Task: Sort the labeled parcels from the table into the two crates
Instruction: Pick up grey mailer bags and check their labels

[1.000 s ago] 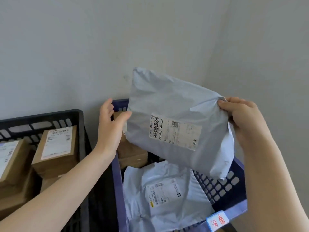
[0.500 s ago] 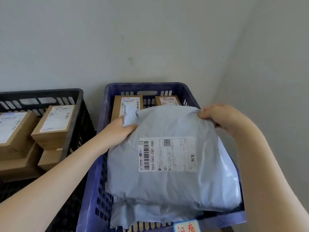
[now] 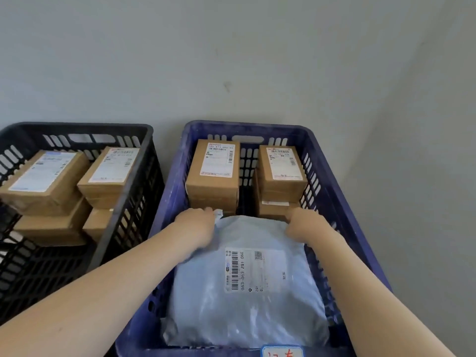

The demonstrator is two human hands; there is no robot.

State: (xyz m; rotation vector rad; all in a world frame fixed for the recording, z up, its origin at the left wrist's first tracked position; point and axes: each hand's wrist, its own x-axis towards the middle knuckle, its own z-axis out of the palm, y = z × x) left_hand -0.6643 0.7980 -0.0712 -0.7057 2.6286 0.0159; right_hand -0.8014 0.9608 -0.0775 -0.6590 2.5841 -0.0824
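In the head view a grey bag [image 3: 219, 318] lies flat, label [image 3: 255, 269] up, in the near half of the blue crate [image 3: 247, 126] at lower centre-right of the frame. It sits just in front of two stacks of brown boxes [image 3: 213, 181] at the crate's far end. The left hand [image 3: 198, 225] pinches the bag's upper left corner with curled fingers, and the right hand [image 3: 304, 225] curls its fingers over the upper right corner, fingertips hidden. At left stands the black crate [image 3: 77, 126] holding more boxes [image 3: 43, 184], and a tag [image 3: 282, 353] with red writing shows at the bottom edge.
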